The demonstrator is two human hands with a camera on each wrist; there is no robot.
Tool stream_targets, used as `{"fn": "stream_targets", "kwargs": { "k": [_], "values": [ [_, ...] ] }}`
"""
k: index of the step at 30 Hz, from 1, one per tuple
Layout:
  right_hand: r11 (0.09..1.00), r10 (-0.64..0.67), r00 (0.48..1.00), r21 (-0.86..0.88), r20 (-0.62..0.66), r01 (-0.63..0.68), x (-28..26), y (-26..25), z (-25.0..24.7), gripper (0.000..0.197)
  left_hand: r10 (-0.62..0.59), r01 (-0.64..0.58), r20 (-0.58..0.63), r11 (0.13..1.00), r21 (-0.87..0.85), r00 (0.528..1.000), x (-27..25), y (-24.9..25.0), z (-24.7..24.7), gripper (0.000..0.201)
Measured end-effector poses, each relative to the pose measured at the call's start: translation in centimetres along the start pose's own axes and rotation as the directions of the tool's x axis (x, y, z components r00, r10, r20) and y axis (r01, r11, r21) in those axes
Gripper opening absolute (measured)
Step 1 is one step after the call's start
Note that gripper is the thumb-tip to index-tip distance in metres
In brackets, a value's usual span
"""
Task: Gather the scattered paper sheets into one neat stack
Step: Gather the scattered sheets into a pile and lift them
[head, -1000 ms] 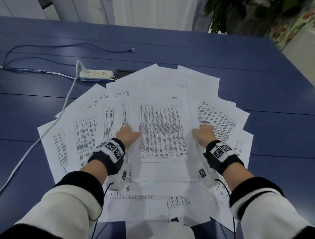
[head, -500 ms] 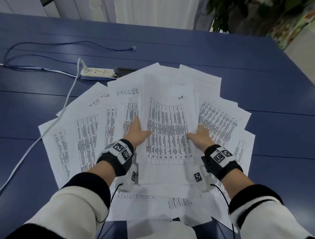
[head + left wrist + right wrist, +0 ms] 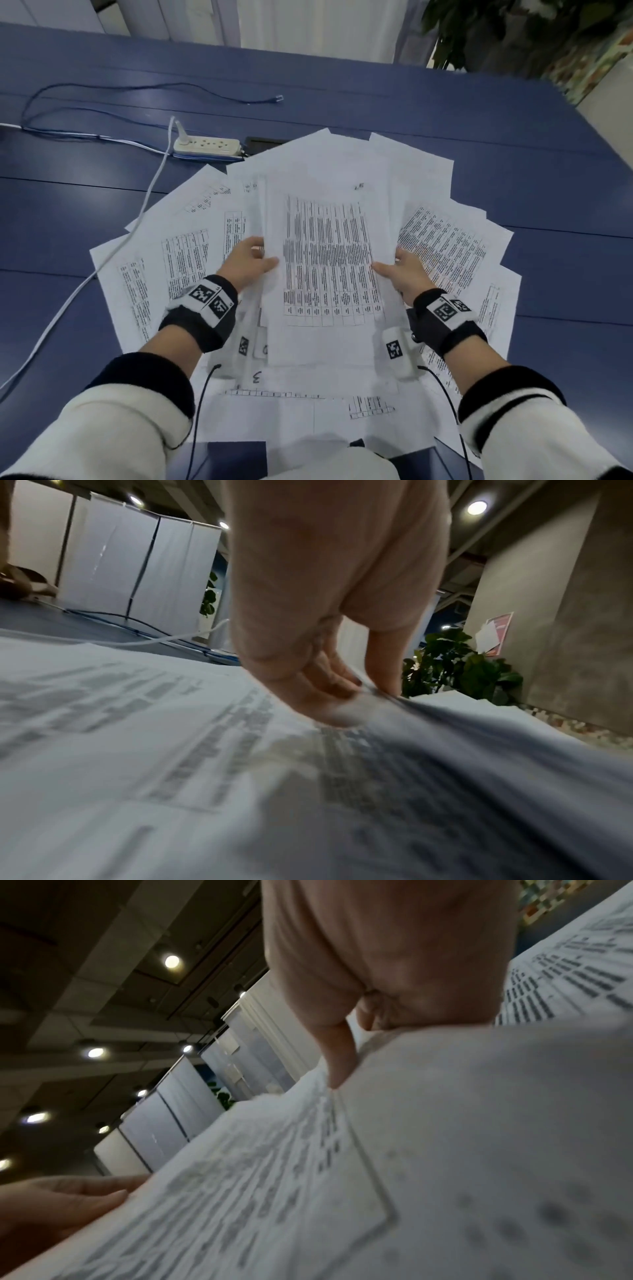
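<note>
Several white printed sheets lie fanned out over the blue table [image 3: 513, 109]. In the middle a small bundle of sheets [image 3: 329, 260] is held by both side edges, raised a little off the fan. My left hand [image 3: 251, 260] pinches the bundle's left edge, thumb on top and fingers under it; the left wrist view shows this hand [image 3: 342, 693] closed on the edge. My right hand [image 3: 399, 270] pinches the right edge the same way, and the right wrist view shows its thumb [image 3: 337, 1064] pressing on the bundle [image 3: 428, 1137]. Loose sheets stay spread at the left [image 3: 164, 260], right [image 3: 452, 246] and near side [image 3: 308, 404].
A white power strip [image 3: 205, 146] sits beyond the fan at the left, its white cable [image 3: 102, 267] crossing the leftmost sheets. A thin blue cable [image 3: 154, 85] loops further back. A dark flat object [image 3: 263, 141] peeks out beside the strip. A potted plant [image 3: 496, 34] stands past the table's far edge.
Both hands have moved inward and closed on the middle sheets' side edges. The sheets between them have narrowed into one bundle and lifted slightly.
</note>
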State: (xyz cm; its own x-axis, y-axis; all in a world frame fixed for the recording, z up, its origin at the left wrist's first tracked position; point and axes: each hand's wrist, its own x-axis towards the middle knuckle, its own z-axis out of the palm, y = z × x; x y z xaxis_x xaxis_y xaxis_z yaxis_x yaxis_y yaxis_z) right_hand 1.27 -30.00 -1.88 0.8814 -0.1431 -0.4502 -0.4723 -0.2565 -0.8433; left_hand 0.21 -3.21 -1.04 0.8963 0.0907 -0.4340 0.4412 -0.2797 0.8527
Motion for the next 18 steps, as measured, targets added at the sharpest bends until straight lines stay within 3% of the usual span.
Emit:
{"fn": "stream_targets", "kwargs": {
  "k": [3, 5, 7, 10, 13, 16, 18],
  "values": [
    [0.992, 0.010, 0.996, -0.128, -0.091, -0.022, 0.1, 0.4, 0.0, 0.047, -0.020, 0.071, -0.207, 0.969, 0.239, 0.978, 0.8, -1.7, -3.0, 0.034],
    [0.981, 0.003, 0.989, -0.192, -0.145, -0.031, 0.3, 0.4, 0.0, 0.043, -0.033, 0.210, -0.350, 0.850, 0.483, 0.936, 1.0, -3.0, -4.6, 0.043],
    [0.969, -0.001, 0.987, -0.244, -0.161, -0.039, 0.2, -0.2, 0.5, 0.040, -0.048, 0.265, -0.377, 0.792, 0.550, 0.925, 0.7, -3.5, -4.9, 0.055],
    [0.949, -0.009, 0.992, -0.313, -0.123, -0.030, -0.1, -1.1, 2.3, 0.038, -0.106, 0.261, -0.311, 0.819, 0.512, 0.945, 0.9, -3.1, -4.1, 0.061],
    [0.925, -0.012, 0.998, -0.379, -0.059, -0.012, -0.7, -1.9, 4.6, 0.042, -0.177, 0.256, -0.217, 0.869, 0.424, 0.960, 1.7, -2.8, -3.6, 0.054],
    [0.906, -0.007, 1.000, -0.423, 0.000, 0.007, -1.5, -2.2, 6.4, 0.049, -0.197, 0.213, -0.124, 0.969, 0.129, 0.973, 1.7, -2.0, -3.0, 0.051],
    [0.916, -0.008, 0.999, -0.400, 0.032, 0.020, -1.9, -2.1, 7.0, 0.049, -0.202, 0.201, -0.099, 0.979, -0.020, 0.974, 1.7, -2.0, -2.7, 0.061]
  ]
}}
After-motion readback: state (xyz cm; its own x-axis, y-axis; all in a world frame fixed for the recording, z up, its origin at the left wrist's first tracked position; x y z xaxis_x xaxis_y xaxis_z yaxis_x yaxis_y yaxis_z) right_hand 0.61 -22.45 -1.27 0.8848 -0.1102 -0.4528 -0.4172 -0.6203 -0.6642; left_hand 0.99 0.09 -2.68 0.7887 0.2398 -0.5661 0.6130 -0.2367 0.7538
